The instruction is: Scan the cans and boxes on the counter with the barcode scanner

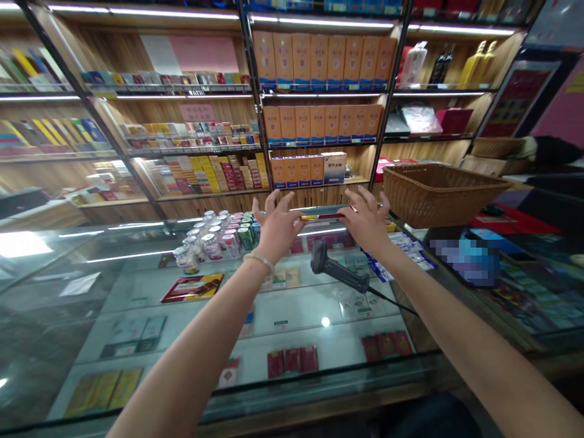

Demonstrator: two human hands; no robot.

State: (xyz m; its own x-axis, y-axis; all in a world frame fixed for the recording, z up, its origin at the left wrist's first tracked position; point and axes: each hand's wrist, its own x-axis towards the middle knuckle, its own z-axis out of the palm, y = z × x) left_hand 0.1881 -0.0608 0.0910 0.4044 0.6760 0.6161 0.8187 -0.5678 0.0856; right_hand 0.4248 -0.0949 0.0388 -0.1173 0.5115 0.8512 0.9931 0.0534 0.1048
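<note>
Above the far part of the glass counter point(296, 313), my left hand point(276, 230) and my right hand point(368, 224) pinch the two ends of a thin, flat red-and-yellow packet point(323, 216). It is seen almost edge-on, so its printed face is hidden. Thumbs and some fingers grip it while other fingers stick up. A beaded bracelet point(259, 263) circles my left wrist. Below and between my hands, a black barcode scanner point(340, 271) lies on the glass with its cable running right. Another flat red-and-yellow packet point(193, 288) rests on the counter to the left.
Several bottles and cans point(214, 237) stand left of my left hand. Blue-and-white packets point(406, 243) lie beyond my right forearm, near a wicker basket point(442, 191). Shelves behind hold orange boxes point(319, 61) and small cartons point(219, 173). Red packs point(292, 361) sit beneath the glass.
</note>
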